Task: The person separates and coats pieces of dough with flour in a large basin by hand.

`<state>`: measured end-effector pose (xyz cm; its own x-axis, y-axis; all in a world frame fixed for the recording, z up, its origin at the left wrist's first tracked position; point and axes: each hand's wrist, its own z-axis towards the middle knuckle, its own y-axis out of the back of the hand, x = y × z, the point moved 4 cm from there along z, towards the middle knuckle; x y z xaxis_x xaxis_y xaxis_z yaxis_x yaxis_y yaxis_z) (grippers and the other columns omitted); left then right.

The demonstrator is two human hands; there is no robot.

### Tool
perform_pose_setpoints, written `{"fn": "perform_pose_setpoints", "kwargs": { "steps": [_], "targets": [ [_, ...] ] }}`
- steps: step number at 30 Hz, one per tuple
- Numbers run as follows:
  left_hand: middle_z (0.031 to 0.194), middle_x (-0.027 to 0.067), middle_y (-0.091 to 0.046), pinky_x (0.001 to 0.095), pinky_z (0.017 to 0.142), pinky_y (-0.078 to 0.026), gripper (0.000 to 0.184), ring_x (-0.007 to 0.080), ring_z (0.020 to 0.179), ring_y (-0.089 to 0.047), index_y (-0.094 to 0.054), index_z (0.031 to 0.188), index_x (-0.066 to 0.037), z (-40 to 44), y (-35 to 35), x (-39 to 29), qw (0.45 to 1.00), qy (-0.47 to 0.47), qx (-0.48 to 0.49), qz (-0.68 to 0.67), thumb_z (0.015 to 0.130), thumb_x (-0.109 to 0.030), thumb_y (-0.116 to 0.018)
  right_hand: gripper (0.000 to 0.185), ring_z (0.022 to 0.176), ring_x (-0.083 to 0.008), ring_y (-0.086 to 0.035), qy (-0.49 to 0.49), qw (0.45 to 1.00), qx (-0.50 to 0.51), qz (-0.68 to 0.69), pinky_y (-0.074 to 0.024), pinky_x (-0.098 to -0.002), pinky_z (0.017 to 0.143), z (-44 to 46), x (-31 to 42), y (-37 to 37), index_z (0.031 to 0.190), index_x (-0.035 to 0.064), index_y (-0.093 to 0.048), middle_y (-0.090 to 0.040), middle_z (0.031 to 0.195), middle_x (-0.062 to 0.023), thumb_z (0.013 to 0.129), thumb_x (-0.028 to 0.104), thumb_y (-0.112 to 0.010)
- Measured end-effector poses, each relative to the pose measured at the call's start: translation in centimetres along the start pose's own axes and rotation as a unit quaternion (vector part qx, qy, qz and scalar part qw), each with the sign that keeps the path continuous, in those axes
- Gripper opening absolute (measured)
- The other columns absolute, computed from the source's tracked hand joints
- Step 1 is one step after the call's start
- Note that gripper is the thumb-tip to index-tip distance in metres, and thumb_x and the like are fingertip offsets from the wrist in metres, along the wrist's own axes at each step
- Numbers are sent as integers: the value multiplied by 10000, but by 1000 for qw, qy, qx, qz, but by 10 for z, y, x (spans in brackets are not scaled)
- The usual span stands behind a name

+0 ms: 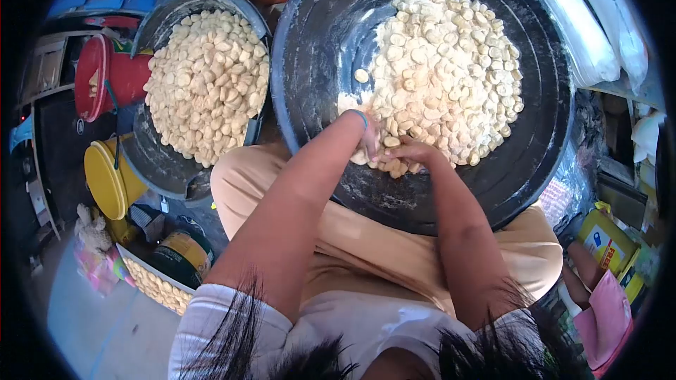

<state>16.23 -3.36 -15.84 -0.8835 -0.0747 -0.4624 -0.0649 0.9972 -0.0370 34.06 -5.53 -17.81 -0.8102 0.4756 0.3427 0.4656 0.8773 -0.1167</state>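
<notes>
A wide black basin (310, 21) holds a heap of small, round, flour-dusted dough pieces (451, 70). At the heap's near edge both hands are close together, cupped around a cluster of pieces. My left hand (370, 139), with a teal band at the wrist, is sunk among them, its fingers partly hidden. My right hand (414, 152) curls in from the right, dough pieces against its fingers. One loose dough piece (361, 75) lies apart on the floury basin floor.
Left of the basin stands a dark tub (151, 144) heaped with similar, puffier pieces. Beyond it are a red bucket (91, 77) and a yellow bucket (105, 179). A box of pieces (155, 285) sits lower left. Plastic bags (577, 21) lie at upper right.
</notes>
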Motion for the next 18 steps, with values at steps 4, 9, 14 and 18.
{"fn": "perform_pose_setpoints", "kwargs": {
  "steps": [4,9,14,18],
  "targets": [
    [1269,189,-496,439,927,-457,898,346,1163,-524,-479,1300,-195,-18,-8,-6,968,-6,-230,101,493,-306,-855,1055,1169,-363,-498,75,940,-276,-183,-444,-413,935,5,7,-27,1339,-15,-355,-444,1302,-262,559,531,-811],
    [1193,180,-546,428,883,-490,781,362,1102,-564,-515,1243,-179,109,-35,29,941,27,-336,34,530,-179,-834,1083,1171,-392,-484,114,941,-297,-111,-421,-403,967,7,-2,-31,1376,6,-266,-445,1278,-265,557,426,-838],
    [1269,178,-476,411,887,-498,645,372,1085,-572,-517,1240,-217,11,-30,-11,929,11,-365,66,651,-123,-764,1055,1220,-396,-440,136,931,-314,-125,-411,-428,989,-11,9,-47,1412,107,-229,-318,1373,-270,593,397,-827],
    [1291,134,-456,421,887,-498,703,348,1079,-581,-500,1269,-205,-26,-21,-22,941,44,-326,82,627,-134,-780,1014,1166,-412,-488,75,925,-327,-178,-441,-449,951,10,3,-45,1436,133,-246,-343,1352,-284,629,398,-800]
  ]
}}
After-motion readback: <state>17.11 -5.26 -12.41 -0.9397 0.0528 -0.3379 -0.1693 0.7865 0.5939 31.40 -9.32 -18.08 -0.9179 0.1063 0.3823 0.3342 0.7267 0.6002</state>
